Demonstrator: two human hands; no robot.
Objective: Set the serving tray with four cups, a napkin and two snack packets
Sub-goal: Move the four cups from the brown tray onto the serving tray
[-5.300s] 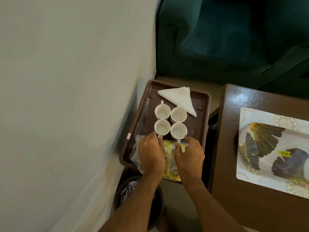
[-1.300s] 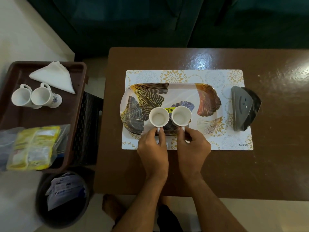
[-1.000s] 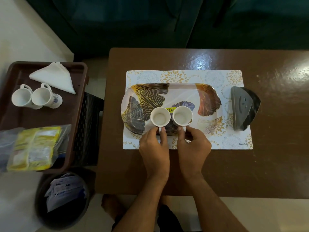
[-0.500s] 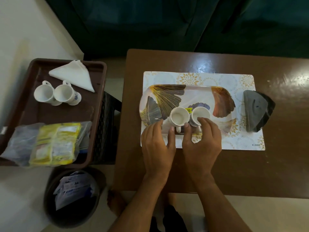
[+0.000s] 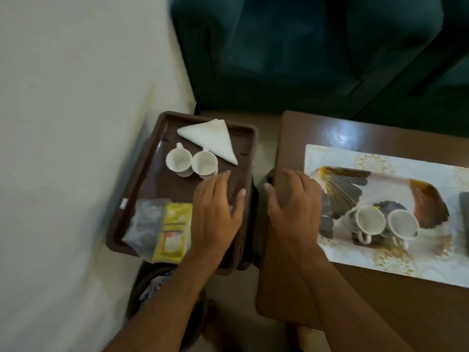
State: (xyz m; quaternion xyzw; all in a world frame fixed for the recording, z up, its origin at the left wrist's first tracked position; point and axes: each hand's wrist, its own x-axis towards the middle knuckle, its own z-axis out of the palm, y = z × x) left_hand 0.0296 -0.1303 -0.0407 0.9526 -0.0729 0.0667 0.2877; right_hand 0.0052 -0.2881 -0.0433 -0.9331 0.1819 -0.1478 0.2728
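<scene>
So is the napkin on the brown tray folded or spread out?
Folded: the napkin lies as a neat white triangle at the far end of the brown tray, beside two cups.

Body in frame: two hands plus forearms, entering from the bottom edge. Left hand (image 5: 215, 212) and right hand (image 5: 295, 207) are both bare: no gloves, rings, watch or bands that I can make out. Forearms are bare too, with no sleeve or cuff showing anywhere up to the frame edge. Short, pale nails visible on the left thumb and one right fingertip. Below the worktop (image 5: 291, 288) edge, between the forearms, a bare foot (image 5: 307, 336) shows, partly cut off by the frame. Motion blur softens detail, so finer marks can't be told.
</scene>
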